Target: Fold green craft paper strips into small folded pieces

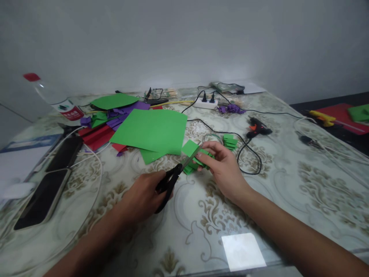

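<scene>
My left hand (145, 194) is closed around the black handles of a pair of scissors (173, 177), whose blades point up and right. Between the blades lies a small green paper piece (190, 148). The fingers of my right hand (223, 165) pinch that green paper close to the blades. Beneath my right fingers are more green paper pieces (188, 169), partly hidden by the hand. Just beyond it sits a small stack of cut green paper strips (230, 142). Large green sheets (152, 129) lie to the left of the scissors.
A black glue gun (258, 127) with a looping cable lies at right. At the back stands a white power strip (206, 102). To the left are a bottle (67, 109), red paper (96, 135), purple paper (132, 109) and a phone (43, 198). A white square (243, 252) is near the front edge.
</scene>
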Demonstrator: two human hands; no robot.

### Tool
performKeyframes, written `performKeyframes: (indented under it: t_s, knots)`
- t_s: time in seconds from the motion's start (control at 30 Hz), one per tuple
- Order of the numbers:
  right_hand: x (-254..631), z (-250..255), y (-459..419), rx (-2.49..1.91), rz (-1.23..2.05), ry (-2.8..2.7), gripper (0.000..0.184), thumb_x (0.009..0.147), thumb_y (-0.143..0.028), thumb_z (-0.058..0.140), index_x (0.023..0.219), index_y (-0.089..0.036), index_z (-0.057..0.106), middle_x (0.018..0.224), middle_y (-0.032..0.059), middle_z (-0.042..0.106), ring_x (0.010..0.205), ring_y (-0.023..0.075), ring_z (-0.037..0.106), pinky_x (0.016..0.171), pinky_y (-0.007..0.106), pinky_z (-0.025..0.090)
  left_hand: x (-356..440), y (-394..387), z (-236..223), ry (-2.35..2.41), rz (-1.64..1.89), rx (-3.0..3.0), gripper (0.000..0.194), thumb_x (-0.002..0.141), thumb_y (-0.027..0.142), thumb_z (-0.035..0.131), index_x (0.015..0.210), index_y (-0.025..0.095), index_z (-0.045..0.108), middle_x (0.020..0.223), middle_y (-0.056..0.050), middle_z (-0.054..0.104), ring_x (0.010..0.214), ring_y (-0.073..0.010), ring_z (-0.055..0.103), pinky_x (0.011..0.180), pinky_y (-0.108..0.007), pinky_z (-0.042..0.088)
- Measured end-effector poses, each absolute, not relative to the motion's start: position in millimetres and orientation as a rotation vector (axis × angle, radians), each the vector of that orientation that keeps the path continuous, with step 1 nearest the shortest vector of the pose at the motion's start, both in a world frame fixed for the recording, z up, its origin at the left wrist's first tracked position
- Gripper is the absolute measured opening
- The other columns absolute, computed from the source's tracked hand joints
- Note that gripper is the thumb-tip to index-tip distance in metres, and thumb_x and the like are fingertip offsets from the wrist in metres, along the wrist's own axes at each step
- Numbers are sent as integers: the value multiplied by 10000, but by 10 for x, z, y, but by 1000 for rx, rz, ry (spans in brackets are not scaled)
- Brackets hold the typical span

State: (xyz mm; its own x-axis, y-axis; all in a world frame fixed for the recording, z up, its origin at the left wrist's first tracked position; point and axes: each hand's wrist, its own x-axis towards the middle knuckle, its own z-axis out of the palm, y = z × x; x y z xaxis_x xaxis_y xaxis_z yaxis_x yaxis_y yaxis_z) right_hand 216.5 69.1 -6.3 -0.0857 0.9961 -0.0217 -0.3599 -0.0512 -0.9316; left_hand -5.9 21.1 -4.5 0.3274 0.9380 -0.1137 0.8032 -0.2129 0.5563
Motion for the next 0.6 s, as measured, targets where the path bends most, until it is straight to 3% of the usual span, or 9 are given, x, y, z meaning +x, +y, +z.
performKeyframes:
  t_s: [0.6]
  knots:
    - [2168, -78, 699, -927, 1431, -956, 300, 661, -306, 922, 845, -227, 699, 765, -24, 663, 664, 146, 608, 544, 263, 550, -46, 198, -21, 1579, 307, 2060, 192, 897, 288, 527, 725, 212, 491, 651, 14, 564, 592, -158, 490, 591, -267, 315]
